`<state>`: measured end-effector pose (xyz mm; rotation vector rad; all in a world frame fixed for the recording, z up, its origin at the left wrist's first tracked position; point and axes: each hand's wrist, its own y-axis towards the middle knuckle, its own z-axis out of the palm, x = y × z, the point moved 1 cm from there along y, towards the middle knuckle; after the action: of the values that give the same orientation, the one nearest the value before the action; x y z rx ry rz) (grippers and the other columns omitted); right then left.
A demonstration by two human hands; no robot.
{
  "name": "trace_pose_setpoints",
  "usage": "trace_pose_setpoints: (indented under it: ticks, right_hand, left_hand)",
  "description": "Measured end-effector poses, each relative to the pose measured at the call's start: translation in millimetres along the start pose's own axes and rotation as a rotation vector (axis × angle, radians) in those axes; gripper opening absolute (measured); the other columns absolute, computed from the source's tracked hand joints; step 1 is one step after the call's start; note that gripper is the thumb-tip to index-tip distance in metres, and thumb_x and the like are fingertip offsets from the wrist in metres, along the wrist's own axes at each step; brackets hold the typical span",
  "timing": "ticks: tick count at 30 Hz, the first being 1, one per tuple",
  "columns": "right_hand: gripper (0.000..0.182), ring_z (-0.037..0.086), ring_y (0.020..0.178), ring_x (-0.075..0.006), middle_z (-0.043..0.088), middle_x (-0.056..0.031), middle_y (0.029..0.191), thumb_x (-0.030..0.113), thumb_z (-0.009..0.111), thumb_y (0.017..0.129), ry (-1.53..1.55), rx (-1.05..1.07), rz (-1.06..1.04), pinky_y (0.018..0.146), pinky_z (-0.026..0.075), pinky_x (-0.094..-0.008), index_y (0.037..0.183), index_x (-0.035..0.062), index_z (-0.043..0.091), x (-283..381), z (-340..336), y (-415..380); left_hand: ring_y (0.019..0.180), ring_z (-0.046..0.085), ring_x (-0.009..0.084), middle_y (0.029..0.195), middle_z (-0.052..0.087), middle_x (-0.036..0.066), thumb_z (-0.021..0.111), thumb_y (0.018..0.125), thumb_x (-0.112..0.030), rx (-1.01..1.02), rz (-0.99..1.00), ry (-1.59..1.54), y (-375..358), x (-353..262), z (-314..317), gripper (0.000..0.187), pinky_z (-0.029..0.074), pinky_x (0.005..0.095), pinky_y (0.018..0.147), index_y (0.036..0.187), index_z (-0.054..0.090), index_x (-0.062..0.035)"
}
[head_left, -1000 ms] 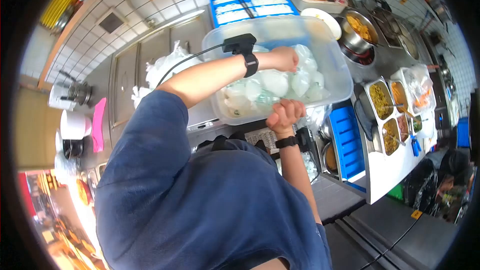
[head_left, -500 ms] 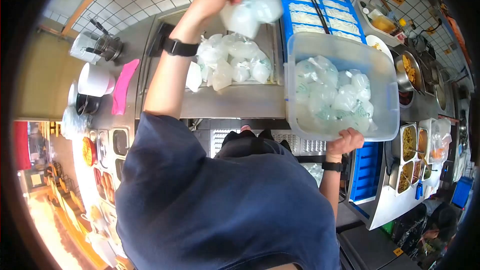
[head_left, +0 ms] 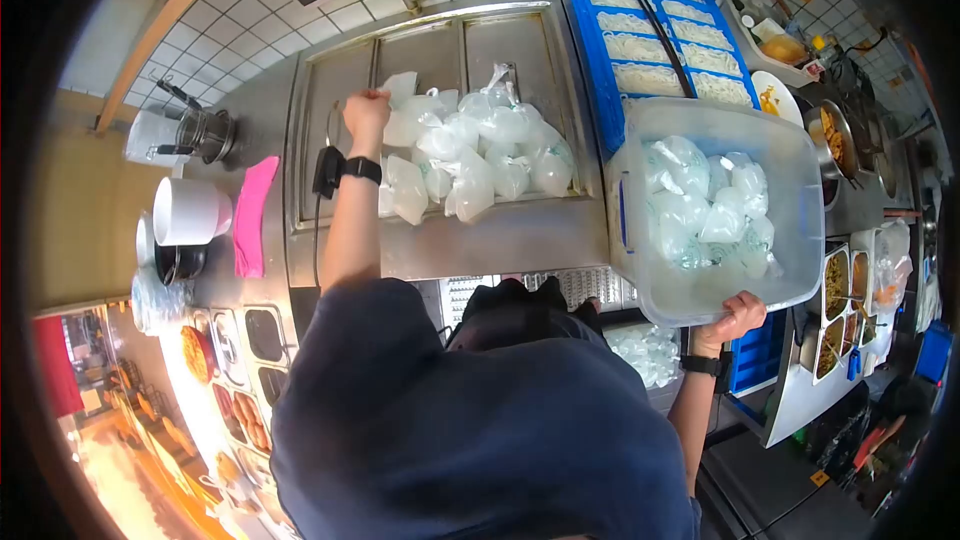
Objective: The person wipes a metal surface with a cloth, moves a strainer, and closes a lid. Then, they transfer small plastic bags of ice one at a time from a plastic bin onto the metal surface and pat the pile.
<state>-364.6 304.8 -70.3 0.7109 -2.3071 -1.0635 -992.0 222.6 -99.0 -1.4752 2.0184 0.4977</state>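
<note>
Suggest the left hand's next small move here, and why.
Probably open the left hand: it looks closed beside the tied bags resting on the steel counter, though whether it grips one is unclear. The right hand holds the plastic tub, with more bags inside.

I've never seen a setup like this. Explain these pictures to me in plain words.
There is no machine here: a person in a dark blue short-sleeved top works with bare hands. Every picture comes from one camera worn on the head, looking forward and down.

On the grey steel counter lies a heap of whitish translucent plastic bags. The left hand is closed at the heap's left edge; whether it grips a bag is hard to tell.

The right hand holds the near rim of a translucent rectangular plastic tub, which contains more such bags. Behind the tub, a blue plastic tray carries white noodle-like strands, with black chopsticks laid across.
</note>
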Motion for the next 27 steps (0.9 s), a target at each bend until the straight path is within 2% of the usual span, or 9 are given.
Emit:
trace_pose_setpoints:
  ticks: [4,7,10,13,16,20,23,24,27]
  right_hand:
    - [0.039,0.046,0.079,-0.024,0.051,-0.0066,0.077,0.038,0.028,0.086,-0.025,0.003,0.001,0.08,0.031,-0.0391,0.067,0.0093,0.045,5.2,0.1,1.9]
    - [0.038,0.046,0.08,-0.0242,0.051,-0.007,0.078,0.037,0.027,0.087,-0.035,0.025,-0.001,0.081,0.031,-0.0392,0.068,0.0094,0.045,2.7,0.2,1.5]
    - [0.037,0.046,0.081,-0.0247,0.051,-0.0075,0.078,0.035,0.027,0.088,-0.009,0.031,0.004,0.081,0.03,-0.0394,0.069,0.0093,0.045,0.7,-1.6,-2.3]
    - [0.034,0.046,0.076,-0.0253,0.05,-0.0071,0.077,0.035,0.03,0.086,0.008,-0.01,-0.027,0.076,0.032,-0.0392,0.069,0.0101,0.045,4.2,-0.7,4.4]
    - [0.034,0.046,0.079,-0.0252,0.051,-0.0075,0.079,0.035,0.03,0.086,0.023,-0.002,-0.018,0.078,0.031,-0.0394,0.069,0.0094,0.046,3.5,-0.4,1.6]
    - [0.035,0.046,0.081,-0.025,0.051,-0.0079,0.08,0.034,0.03,0.086,0.026,0.022,0.009,0.081,0.03,-0.0396,0.068,0.0087,0.046,-1.0,-2.1,-1.8]
    - [0.035,0.046,0.08,-0.0253,0.05,-0.0078,0.079,0.034,0.031,0.086,0.014,0.026,-0.018,0.08,0.03,-0.04,0.068,0.0089,0.046,-5.6,-2.1,-3.4]
    - [0.033,0.046,0.079,-0.0254,0.05,-0.0073,0.079,0.034,0.031,0.085,0.008,0.025,-0.01,0.079,0.031,-0.0402,0.068,0.0099,0.046,-3.9,-2.9,-2.2]
    - [0.03,0.047,0.077,-0.0256,0.05,-0.0064,0.078,0.034,0.033,0.083,0.0,0.029,0.012,0.077,0.031,-0.0409,0.068,0.012,0.045,4.1,-2.7,4.0]
  left_hand:
    - [0.091,0.06,0.0318,0.096,0.064,0.014,0.062,0.071,-0.027,0.194,0.102,0.498,2.2,20.7,20.1,0.023,0.049,0.0395,0.078,0.087,0.067,-0.0112]
    - [0.091,0.06,0.0327,0.094,0.064,0.013,0.06,0.072,-0.024,0.259,0.184,0.48,6.2,39.8,32.2,0.02,0.048,0.0397,0.079,0.086,0.067,-0.0123]
    - [0.08,0.063,0.0286,0.081,0.065,0.013,0.069,0.067,-0.026,0.195,0.236,0.439,15.8,57.5,40.1,0.025,0.048,0.0371,0.07,0.085,0.065,-0.0093]
    - [0.079,0.063,0.03,0.085,0.065,0.016,0.069,0.067,-0.026,-0.104,0.201,0.203,1.7,52.6,28.9,0.031,0.048,0.0378,0.069,0.091,0.063,-0.0073]
    - [0.09,0.061,0.0316,0.091,0.064,0.02,0.07,0.064,-0.032,-0.539,-0.036,0.244,13.5,69.6,24.6,0.042,0.048,0.0397,0.078,0.092,0.062,-0.0017]
    - [0.094,0.06,0.0306,0.097,0.063,0.02,0.071,0.066,-0.037,0.198,-0.166,-0.039,77.4,143.5,55.2,0.053,0.046,0.0363,0.08,0.099,0.06,0.0022]
    - [0.097,0.059,0.0305,0.1,0.062,0.02,0.069,0.068,-0.035,0.062,0.04,-0.038,57.6,117.5,64.3,0.049,0.045,0.0348,0.082,0.1,0.061,0.0008]
    - [0.097,0.059,0.0315,0.1,0.062,0.019,0.067,0.071,-0.036,0.098,0.069,-0.088,58.6,112.2,67.9,0.048,0.045,0.0356,0.083,0.102,0.061,-0.0005]
    - [0.097,0.059,0.0317,0.099,0.062,0.02,0.065,0.072,-0.039,0.262,0.064,0.185,62.1,90.7,65.9,0.052,0.045,0.0368,0.084,0.103,0.059,0.0024]
